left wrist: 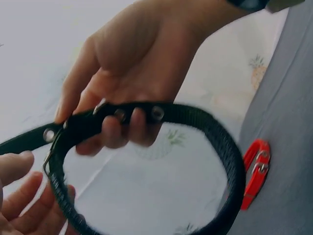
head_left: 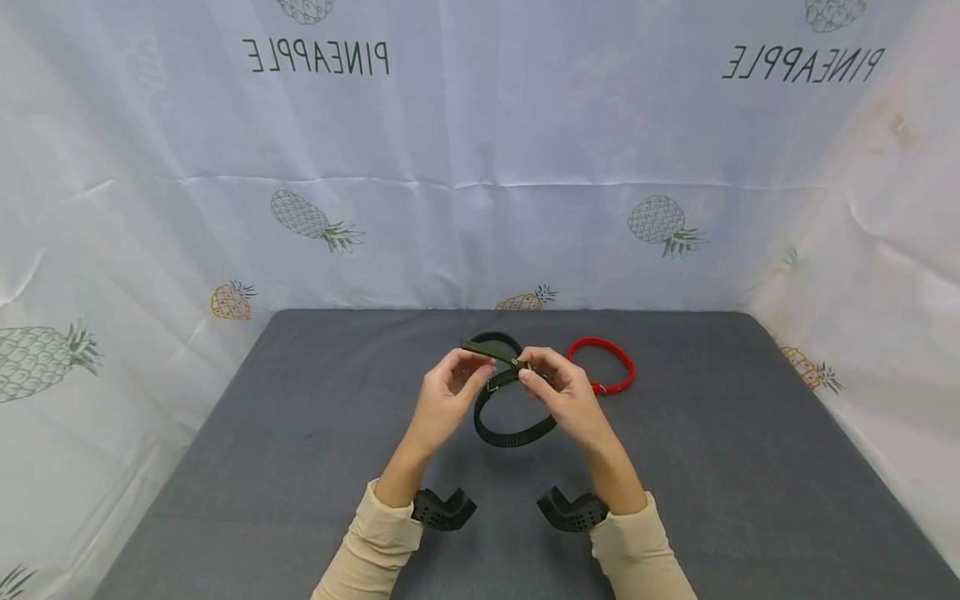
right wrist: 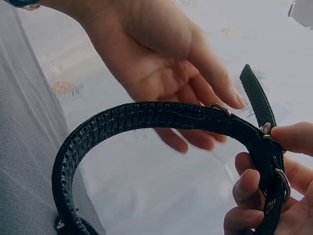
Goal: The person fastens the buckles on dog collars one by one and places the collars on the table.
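Observation:
A dark green collar (head_left: 513,438), with metal eyelets, a buckle and a D-ring, hangs in a loop below both hands. Fingers and thumb of my right hand (head_left: 566,396) pinch it by the buckle, where the strap's tail (right wrist: 257,93) crosses and points left. My left hand (head_left: 442,404) is at the loop's other side, its thumb and fingers loosely bent near the tail; in the right wrist view its fingers (right wrist: 171,139) pass behind the band. A black loop (head_left: 495,336), like another collar, shows behind the hands in the head view.
A red collar (head_left: 628,367) with metal rings lies on the grey-covered table (head_left: 300,467), right of the hands. White pineapple-print cloth (head_left: 450,233) surrounds the table at the back and sides. Each wrist wears a black camera mount (head_left: 444,510).

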